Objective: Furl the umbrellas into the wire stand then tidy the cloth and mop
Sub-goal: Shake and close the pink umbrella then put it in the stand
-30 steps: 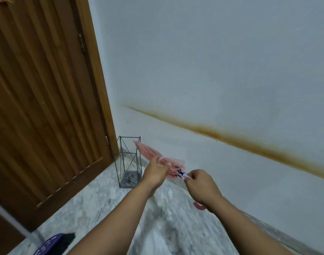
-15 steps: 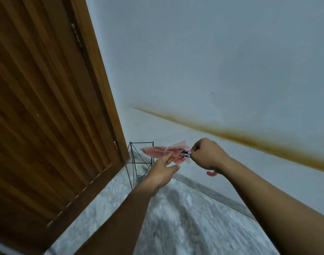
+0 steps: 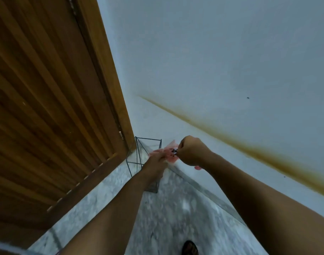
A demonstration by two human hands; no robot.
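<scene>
Corner of a room, seen from the head view looking down.

Floor: grey and white marbled stone, running into the corner; a grey skirting strip edges it along the wall.

Wall: pale blue-white plaster, right side. A long brown stain slants across it from the corner toward the lower right. A small dark speck sits above the stain.

Door: brown wood with slanted slats, left side, in a lighter wooden frame that meets the wall at the corner.

Wire stand: dark thin-wire frame, upright on the floor in the corner between door frame and wall, partly hidden behind the left forearm.

Umbrella: small, pink, folded, held in the air just beside the top of the stand, not inside it. A pink curved end shows below the right wrist.

Left hand: fingers curled round the pink fabric, gripping it.

Right hand: fist curled, pinching the umbrella's dark end at the fingertips.

Foot: dark sandal at the bottom edge, on the floor.
</scene>
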